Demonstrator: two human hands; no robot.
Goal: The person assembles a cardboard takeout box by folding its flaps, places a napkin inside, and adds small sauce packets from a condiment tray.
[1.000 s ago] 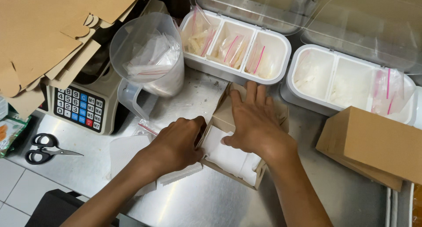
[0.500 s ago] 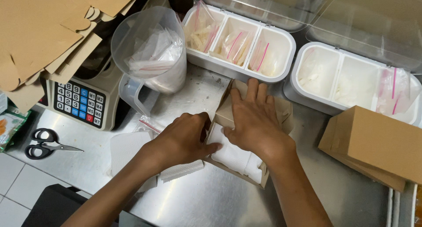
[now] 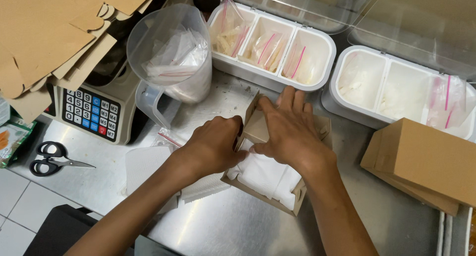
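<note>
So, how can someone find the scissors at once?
Start at the scale with the keypad, left on the steel table. Just below it, near the table's edge, lie the scissors. Black handles set them apart from everything nearby.

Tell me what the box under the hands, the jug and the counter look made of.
Box: brown cardboard, matte, with cut flaps and raw edges; white paper, probably tissue, lines it.
Jug: clear plastic, slightly cloudy; the small bags inside show through its wall.
Counter: looks like stainless steel, brushed grey with soft reflections.
Both hands, left and right, press on the box.
</note>
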